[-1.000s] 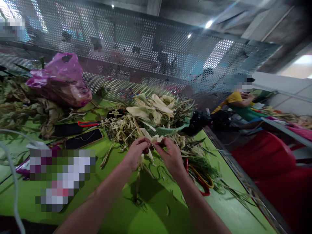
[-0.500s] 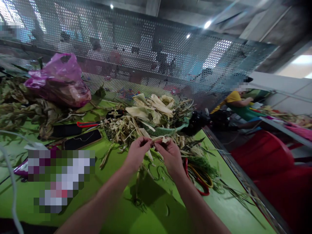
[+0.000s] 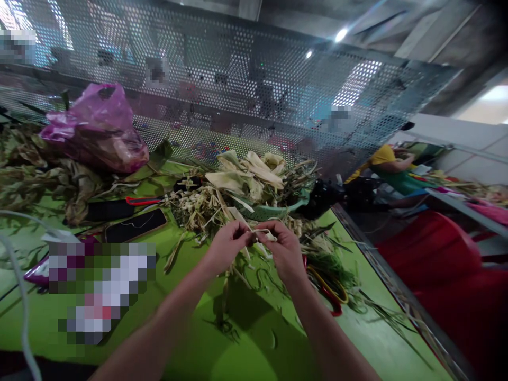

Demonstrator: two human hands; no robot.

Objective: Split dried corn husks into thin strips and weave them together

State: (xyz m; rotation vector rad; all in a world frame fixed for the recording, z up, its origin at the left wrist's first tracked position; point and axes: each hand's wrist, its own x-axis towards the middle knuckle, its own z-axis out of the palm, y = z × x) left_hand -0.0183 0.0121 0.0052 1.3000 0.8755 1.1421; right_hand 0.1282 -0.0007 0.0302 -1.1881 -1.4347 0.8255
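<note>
My left hand (image 3: 226, 246) and my right hand (image 3: 282, 248) meet above the green table (image 3: 246, 344), fingers pinched together on a pale strip of dried leaf (image 3: 260, 233). More strips hang down below my left hand. Just behind my hands lies a heap of dried leaf pieces (image 3: 198, 209) and a green basket (image 3: 273, 211) filled with pale husks (image 3: 248, 177).
A dark phone (image 3: 135, 226) and red-handled scissors (image 3: 145, 201) lie left of the heap. Another red-handled tool (image 3: 331, 296) lies right of my right hand. A pink plastic bag (image 3: 97, 129) sits at the back left against a perforated metal screen (image 3: 238, 95). A person in yellow sits at right (image 3: 391, 166).
Both hands have shifted slightly right and kept working the strip between the fingertips; the view has tilted a little.
</note>
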